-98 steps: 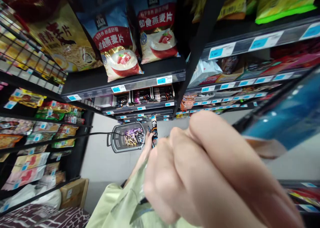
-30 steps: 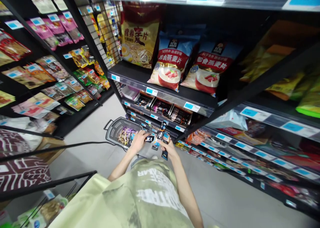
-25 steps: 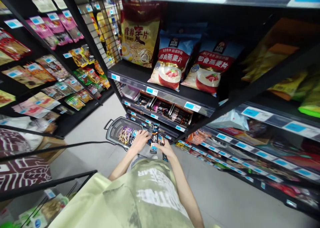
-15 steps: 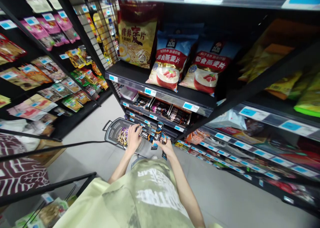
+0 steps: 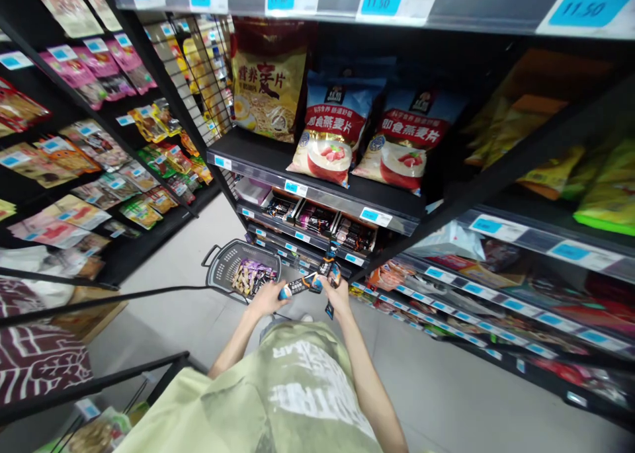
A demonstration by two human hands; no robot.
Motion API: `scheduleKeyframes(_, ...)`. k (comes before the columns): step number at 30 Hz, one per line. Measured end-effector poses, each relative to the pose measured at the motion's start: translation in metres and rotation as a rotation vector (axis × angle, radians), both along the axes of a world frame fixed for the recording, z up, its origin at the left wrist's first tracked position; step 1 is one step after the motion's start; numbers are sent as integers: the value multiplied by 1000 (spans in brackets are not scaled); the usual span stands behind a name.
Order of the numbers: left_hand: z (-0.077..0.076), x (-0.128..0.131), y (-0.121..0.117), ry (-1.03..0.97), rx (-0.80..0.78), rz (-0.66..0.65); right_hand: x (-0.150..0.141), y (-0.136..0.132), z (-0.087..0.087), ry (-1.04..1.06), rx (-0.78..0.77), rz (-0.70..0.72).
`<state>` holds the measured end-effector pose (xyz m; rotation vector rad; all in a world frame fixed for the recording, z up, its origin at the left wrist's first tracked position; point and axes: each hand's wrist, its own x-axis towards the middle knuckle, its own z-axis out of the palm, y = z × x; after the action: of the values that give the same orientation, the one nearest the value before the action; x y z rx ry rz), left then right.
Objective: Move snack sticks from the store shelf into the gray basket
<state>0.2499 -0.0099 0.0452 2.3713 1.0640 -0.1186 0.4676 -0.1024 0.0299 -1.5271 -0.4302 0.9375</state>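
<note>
Currently, both hands are at work beside the basket (image 5: 221, 262), which sits on the floor (image 5: 421, 373). The left hand (image 5: 266, 299) is at the basket's near right corner, fingers closed on one end of a wrapped bar (image 5: 300, 284); whether that hand touches the rim cannot be told. The bar slants slightly up and away to the right of the basket, its blue end by the left fingers and its far end meeting the right hand's load. The right hand (image 5: 337, 297), further right of the basket, is clamped around a bunch (image 5: 326, 266) of similar dark, orange and blue bars, thumb laid across them; they cross at different angles, one poking upward and one end hanging below the fingers. How many there are is hard to tell.

Inside the basket, purple and pale packets (image 5: 254, 276) lie heaped toward its right side. Beyond the basket and to its right stand rows of wrapped sticks (image 5: 316, 218), and above those a shelf (image 5: 258, 150) with a golden bag (image 5: 268, 92) and oat bags (image 5: 328, 130). Left of the basket, a rack (image 5: 112, 261) carries snack packs (image 5: 74, 218).
</note>
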Motion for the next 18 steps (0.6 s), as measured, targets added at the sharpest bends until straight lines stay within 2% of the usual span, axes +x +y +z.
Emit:
scheduleKeyframes(4, -3, 2, -10, -172, -230, 32, -2, 0, 2, 73, 8, -61)
scheduleKeyframes(8, -13, 7, -14, -409, -538, 107, -5, 3, -1, 131, 42, -181)
scheduleKeyframes(10, -22, 12, -15, -540, -627, 200, -4, 3, -5, 134, 44, -260)
scheduleKeyframes(15, -33, 22, -22, -876, -798, 589, 4, 2, -8, 103, 60, -430)
scheduleKeyframes(18, -31, 20, -24, -892, -837, 650, 4, 1, -6, 57, 74, -405)
